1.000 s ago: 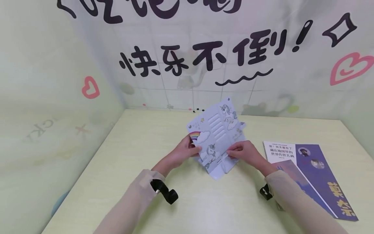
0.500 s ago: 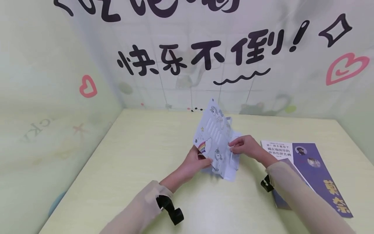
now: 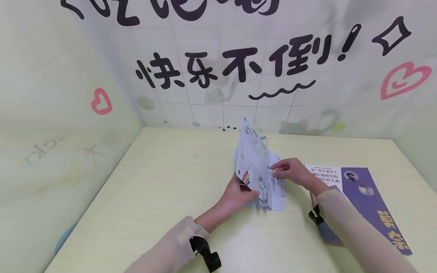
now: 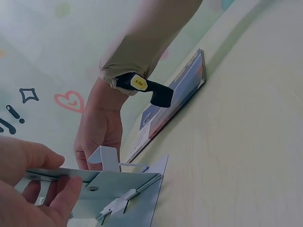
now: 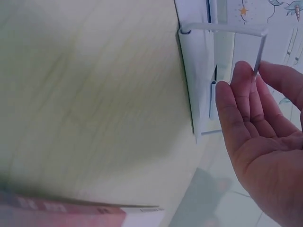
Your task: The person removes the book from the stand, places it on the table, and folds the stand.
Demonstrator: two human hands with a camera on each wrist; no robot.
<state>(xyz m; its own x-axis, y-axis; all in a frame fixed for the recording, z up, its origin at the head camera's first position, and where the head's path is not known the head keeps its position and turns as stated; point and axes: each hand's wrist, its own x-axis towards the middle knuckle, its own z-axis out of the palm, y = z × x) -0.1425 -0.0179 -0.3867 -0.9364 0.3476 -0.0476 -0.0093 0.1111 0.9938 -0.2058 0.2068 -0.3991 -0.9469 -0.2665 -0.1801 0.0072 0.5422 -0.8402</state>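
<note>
Right hand point(image 3: 289, 171): fingertips nearly together, pinching the wire bracket point(image 5: 261, 49) on the unicorn stand point(image 3: 251, 163). Left hand point(image 3: 235, 195): closed on the near-left edge of the printed panel point(image 3: 257, 151), thumb over the printed face, fingers behind.

Doing it well, my read: keep the wire pinch light, swing it about its 2 ends instead of yanking sideways, and let the left hand fix the panel angle. Thin wire; side load could pop 1 end out.

Stand sits between the 2 hands, just left of the right hand. Panel tilted steeply over the base point(image 3: 277, 204); can't tell if the base is flat on the table point(image 3: 170, 170). Books point(image 3: 363, 204) lie farther right.
</note>
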